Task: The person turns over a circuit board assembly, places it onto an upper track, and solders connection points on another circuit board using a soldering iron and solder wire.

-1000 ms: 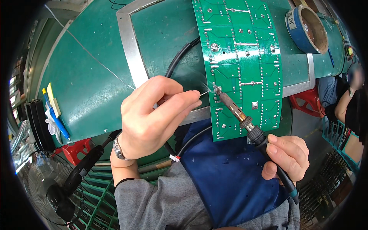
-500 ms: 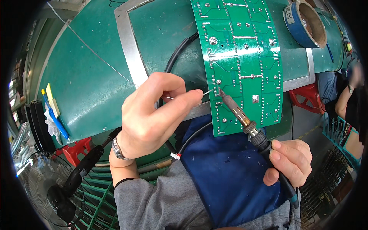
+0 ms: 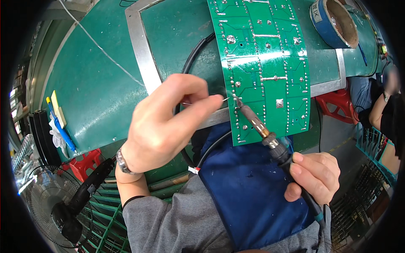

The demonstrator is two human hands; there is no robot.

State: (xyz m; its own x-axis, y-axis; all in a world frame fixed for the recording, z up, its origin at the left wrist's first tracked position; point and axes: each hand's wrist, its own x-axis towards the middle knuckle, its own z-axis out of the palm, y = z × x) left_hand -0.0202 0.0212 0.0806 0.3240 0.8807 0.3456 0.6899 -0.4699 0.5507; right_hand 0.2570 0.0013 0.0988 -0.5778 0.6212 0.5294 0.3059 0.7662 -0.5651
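**Solder wire and iron meet at the board's left edge**

The left hand [image 3: 162, 126] is curled nearly closed, thumb and forefinger pinching a thin solder wire [image 3: 225, 99] whose free end pokes out toward the green circuit board [image 3: 263, 67]. The right hand [image 3: 314, 175] is wrapped shut around the dark grip of a soldering iron [image 3: 261, 128], held like a pen, its tip resting at a joint on the left edge of the board, right beside the wire's end.

The board lies solder side up on the green bench [image 3: 97, 84], its lower part hanging past the front edge over the person's blue apron [image 3: 249, 194]. It looks thin, light and fairly stiff, but the overhang would probably let it flex or tip under pressure, so it is best handled by its bare edges, away from the rows of joints. The wire seems soft and easily bent; a pinch close to its end keeps it steerable. The iron is rigid and should only be held by the insulated grip, well back from the metal barrel.

A blue tape roll [image 3: 333, 23] sits at the far right of the bench, and a fan [image 3: 46, 198] stands on the floor to the left
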